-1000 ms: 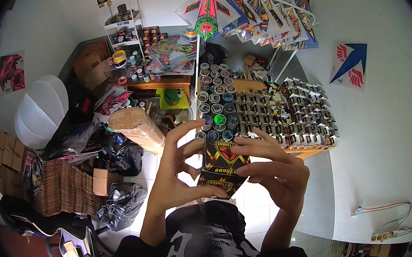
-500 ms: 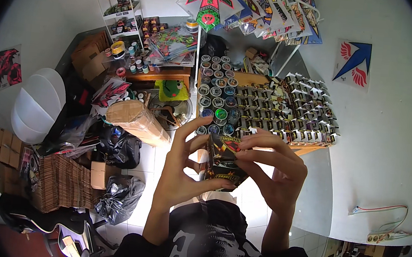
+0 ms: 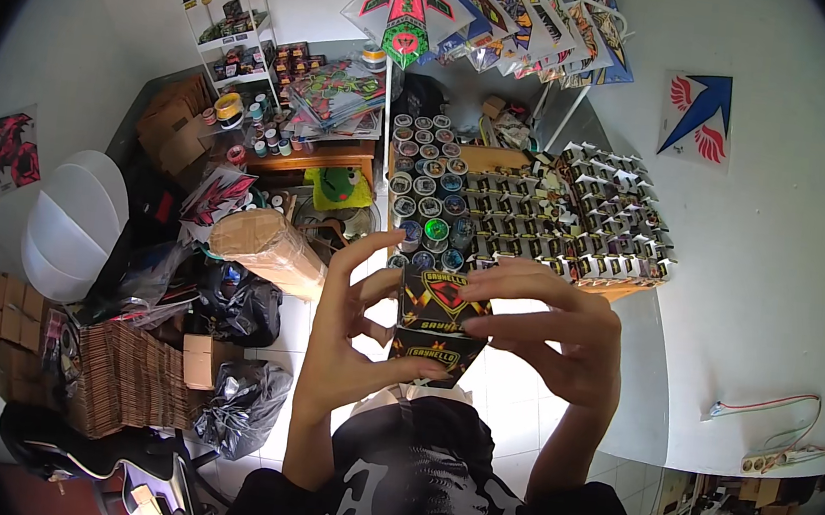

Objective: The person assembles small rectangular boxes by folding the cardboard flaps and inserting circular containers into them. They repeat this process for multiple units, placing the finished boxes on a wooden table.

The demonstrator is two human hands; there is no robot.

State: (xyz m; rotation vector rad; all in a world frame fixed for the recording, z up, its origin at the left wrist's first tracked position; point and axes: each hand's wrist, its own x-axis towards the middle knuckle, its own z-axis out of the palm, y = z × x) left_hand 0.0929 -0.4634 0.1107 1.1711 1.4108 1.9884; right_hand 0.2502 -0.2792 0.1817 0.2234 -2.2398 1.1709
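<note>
My left hand [image 3: 348, 341] and right hand [image 3: 565, 339] grip a small black box [image 3: 438, 326] between them; I should press its flaps squarely, fingertips on edges

- The right side of the small black printed cardboard box [image 3: 438, 321] is covered by the right hand [image 3: 553, 338].
- The contents of the round lidded spools [image 3: 428, 189] are too small to be told.

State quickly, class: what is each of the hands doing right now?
Left hand: closed on the black box, thumb under it.
Right hand: holding the same box, fingers across its top.
</note>
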